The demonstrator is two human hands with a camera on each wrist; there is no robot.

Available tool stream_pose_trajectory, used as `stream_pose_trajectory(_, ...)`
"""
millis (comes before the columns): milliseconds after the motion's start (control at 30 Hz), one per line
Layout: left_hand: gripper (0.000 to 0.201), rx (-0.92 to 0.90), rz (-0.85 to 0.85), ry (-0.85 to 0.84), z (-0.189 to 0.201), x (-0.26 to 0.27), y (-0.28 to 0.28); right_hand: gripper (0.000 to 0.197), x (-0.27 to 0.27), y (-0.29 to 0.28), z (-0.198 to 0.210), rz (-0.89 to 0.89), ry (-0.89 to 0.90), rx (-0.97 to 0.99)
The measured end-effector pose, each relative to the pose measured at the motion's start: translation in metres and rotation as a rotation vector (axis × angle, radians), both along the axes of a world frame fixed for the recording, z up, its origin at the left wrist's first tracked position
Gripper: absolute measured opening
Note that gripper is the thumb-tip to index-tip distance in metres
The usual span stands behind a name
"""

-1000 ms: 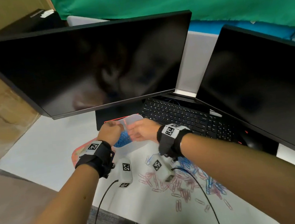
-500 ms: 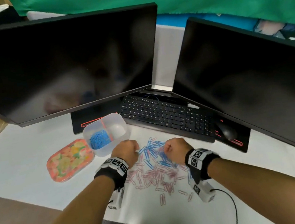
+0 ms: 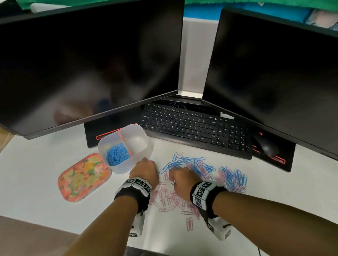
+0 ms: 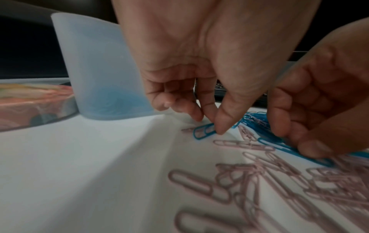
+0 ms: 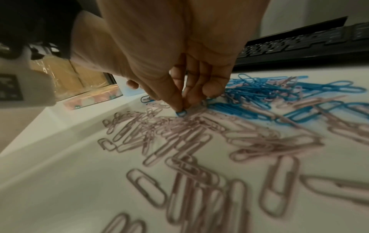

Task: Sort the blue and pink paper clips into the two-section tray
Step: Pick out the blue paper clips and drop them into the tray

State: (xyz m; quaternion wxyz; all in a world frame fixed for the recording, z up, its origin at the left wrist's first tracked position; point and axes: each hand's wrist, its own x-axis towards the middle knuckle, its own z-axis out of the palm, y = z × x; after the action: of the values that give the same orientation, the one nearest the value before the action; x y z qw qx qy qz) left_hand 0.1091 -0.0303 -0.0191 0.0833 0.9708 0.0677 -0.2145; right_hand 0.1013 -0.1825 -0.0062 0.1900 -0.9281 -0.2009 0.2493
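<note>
White bench point(image 3: 32, 175) stretches under two dark monitors and a keyboard point(image 3: 195, 127). At nine o'clock lies a flowered lid point(image 3: 83, 177); beside it stands our two-section tray point(image 3: 141, 129), blue clips heaped in its left compartment, the right one bare as far as we see.

Our left hand point(image 3: 145, 170) sits just at the tray's four o'clock, thumb and forefinger closing on one blue paper clip point(image 4: 204, 130) lying flat. Our right hand point(image 3: 181, 179) pinches the end of another blue clip point(image 5: 181, 113) at the pile's nine o'clock edge.

The loose pile point(image 3: 191, 180) runs blue toward twelve and three o'clock, with pink paper clips point(image 3: 170, 199) toward six.

We judge these clips light, springy and slick on the smooth bench, apt to hook neighbours. Best to nip a rounded end and lift it clear of the tangle.
</note>
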Motion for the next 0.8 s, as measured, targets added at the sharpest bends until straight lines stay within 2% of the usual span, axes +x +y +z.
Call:
stream_pose_trajectory(133, 0.016, -0.122, 0.020, -0.065, 0.000, -0.002, 0.003, 0.014, -0.005, 0.003, -0.001, 0.018, -0.039, 0.013)
stream_pose_trajectory(233, 0.007, -0.255, 0.116, -0.094, 0.002, -0.005, 0.006, 0.010, -0.008, 0.005, -0.002, 0.062, -0.085, 0.006)
stream_pose_trajectory(433, 0.026, -0.415, 0.222, -0.182, 0.004, -0.004, 0.006, 0.027, -0.006, 0.011, 0.002, 0.036, -0.034, -0.016)
stream_pose_trajectory(700, 0.023, -0.653, 0.414, -0.102, 0.009, 0.003, 0.002, 0.034, -0.004, 0.009, 0.001, 0.025, 0.041, -0.027)
stream_pose_trajectory(800, 0.023, -0.796, 0.508, -0.054, 0.007, 0.003, 0.002, 0.030, -0.006, 0.001, -0.001, -0.017, 0.054, 0.083)
